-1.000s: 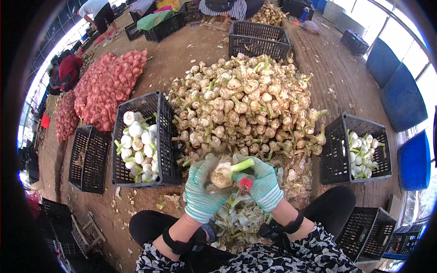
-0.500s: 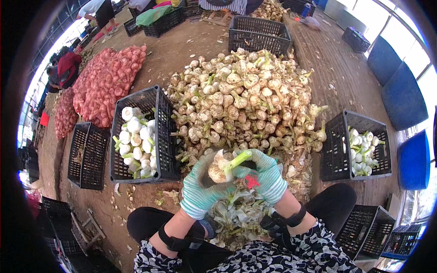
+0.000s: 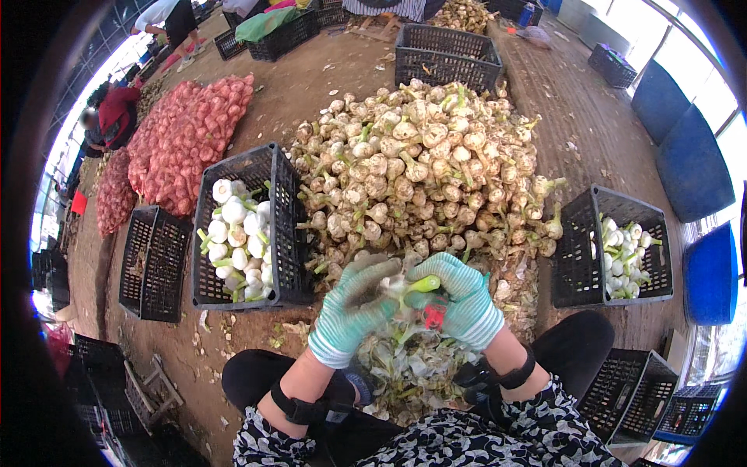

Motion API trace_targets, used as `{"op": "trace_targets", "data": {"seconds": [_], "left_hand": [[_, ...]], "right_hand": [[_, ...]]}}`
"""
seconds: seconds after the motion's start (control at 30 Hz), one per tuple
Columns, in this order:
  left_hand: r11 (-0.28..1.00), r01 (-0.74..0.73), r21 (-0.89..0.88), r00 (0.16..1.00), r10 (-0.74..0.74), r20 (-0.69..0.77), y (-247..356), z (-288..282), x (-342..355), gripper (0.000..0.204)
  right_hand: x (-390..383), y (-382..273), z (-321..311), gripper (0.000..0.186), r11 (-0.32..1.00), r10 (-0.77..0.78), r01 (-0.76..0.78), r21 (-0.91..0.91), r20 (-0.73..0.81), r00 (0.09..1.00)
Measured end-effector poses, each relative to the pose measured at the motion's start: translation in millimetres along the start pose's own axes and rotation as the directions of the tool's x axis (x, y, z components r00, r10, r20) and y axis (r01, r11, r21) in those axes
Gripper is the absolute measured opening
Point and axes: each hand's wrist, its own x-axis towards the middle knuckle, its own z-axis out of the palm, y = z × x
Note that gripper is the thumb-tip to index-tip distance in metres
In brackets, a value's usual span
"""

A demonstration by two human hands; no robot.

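One view, from the head, shows a brown dirt floor [image 3: 323, 66] strewn with husk scraps, inside a long work shed with bright translucent side walls. A large heap of untrimmed garlic [image 3: 420, 175] occupies the centre. Left of the heap, a black plastic crate [image 3: 289, 233] contains clean white bulbs [image 3: 237, 241]; right of it, a second black crate [image 3: 572, 253] contains further white bulbs with green stems. A third crate [image 3: 447, 66] stands behind the heap. Red mesh sacks [image 3: 187, 144] lie at upper left, with co-workers beyond; blue containers [image 3: 695, 167] line the right side. Loose peelings [image 3: 412, 373] are piled below the hands. Both hands wear striped green-white gloves. The left hand [image 3: 354, 307] is partly closed, fingers curled about a garlic bulb [image 3: 392, 287], which is blurred and largely covered. The right hand [image 3: 464, 294] is closed on a red object [image 3: 434, 315], its type unclear, with its thumb side against the bulb's green stem [image 3: 424, 284]. The bulb is located between the hands, in front of the heap.
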Motion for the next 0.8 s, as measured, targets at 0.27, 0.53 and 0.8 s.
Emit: {"op": "trace_targets", "data": {"seconds": [0.27, 0.53, 0.8], "left_hand": [[0.956, 0.101, -0.275, 0.935, 0.003, 0.355, -4.3, -10.7, -13.9, 0.011], [0.962, 0.017, 0.273, 0.999, -0.029, 0.042, -14.4, 5.1, -11.5, 0.027], [0.997, 0.082, 0.011, 0.984, -0.079, -0.157, 19.6, 10.1, -5.3, 0.035]], "right_hand": [[8.7, 39.2, -1.5, 0.023, 0.149, 0.752, -0.187, 0.971, 0.012, 0.66], [-11.6, 44.8, -29.3, 0.033, 0.126, 0.517, -0.141, 0.982, 0.056, 0.854], [-9.3, 2.4, -21.4, 0.026, 0.905, 0.22, -0.172, 0.39, -0.079, 0.972]]}}
